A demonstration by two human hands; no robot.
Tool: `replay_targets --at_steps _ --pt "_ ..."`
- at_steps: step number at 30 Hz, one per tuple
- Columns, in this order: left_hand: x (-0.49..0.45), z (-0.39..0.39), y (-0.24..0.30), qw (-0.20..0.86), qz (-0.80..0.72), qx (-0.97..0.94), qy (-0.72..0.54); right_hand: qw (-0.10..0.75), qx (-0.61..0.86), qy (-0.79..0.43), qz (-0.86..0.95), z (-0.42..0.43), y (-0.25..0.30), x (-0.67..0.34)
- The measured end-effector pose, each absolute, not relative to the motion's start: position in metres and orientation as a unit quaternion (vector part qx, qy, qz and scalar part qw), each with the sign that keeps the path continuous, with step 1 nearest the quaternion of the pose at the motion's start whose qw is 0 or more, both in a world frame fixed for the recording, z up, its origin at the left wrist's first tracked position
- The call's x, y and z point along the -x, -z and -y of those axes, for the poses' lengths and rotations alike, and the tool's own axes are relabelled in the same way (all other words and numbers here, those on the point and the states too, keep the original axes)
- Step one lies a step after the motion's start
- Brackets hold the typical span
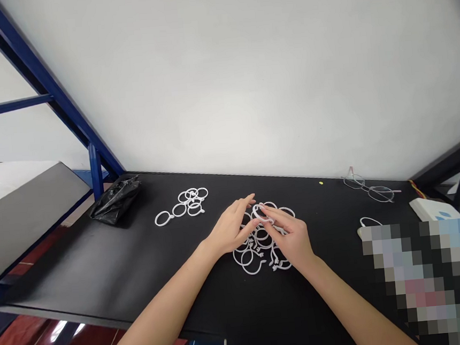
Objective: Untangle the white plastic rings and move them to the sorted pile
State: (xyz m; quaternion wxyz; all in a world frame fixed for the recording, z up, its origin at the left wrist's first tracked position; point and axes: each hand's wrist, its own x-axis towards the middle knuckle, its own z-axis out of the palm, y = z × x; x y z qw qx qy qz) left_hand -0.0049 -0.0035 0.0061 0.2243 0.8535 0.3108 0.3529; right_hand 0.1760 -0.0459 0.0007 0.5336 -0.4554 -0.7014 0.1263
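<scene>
While pinching one white ring [262, 213] above the ring pile [251, 264]:
narrow grip by right hand [291, 238], left hand [230, 227] open alongside (fingertips just beside the ring).

No words, labels, brands or numbers could be read; the white box [428, 209] at the right bore only blue marks, too small and blurred to tell.

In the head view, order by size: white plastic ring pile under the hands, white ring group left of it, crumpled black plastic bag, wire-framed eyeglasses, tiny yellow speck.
Largest: the white plastic ring pile. Then, too alike to rank: the crumpled black plastic bag, the white ring group, the wire-framed eyeglasses. Smallest: the yellow speck.
</scene>
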Motion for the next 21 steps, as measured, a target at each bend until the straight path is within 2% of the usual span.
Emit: replay_targets --at_steps 10,21 --pt "-0.003 0.012 -0.011 0.209 -0.304 -0.851 -0.374 0.530 0.413 -0.052 0.739 0.050 -0.004 -0.170" --pt "-0.007 0.014 -0.008 0.178 -0.299 -0.835 -0.427 0.527 0.405 -0.098 0.741 0.052 -0.006 -0.167"
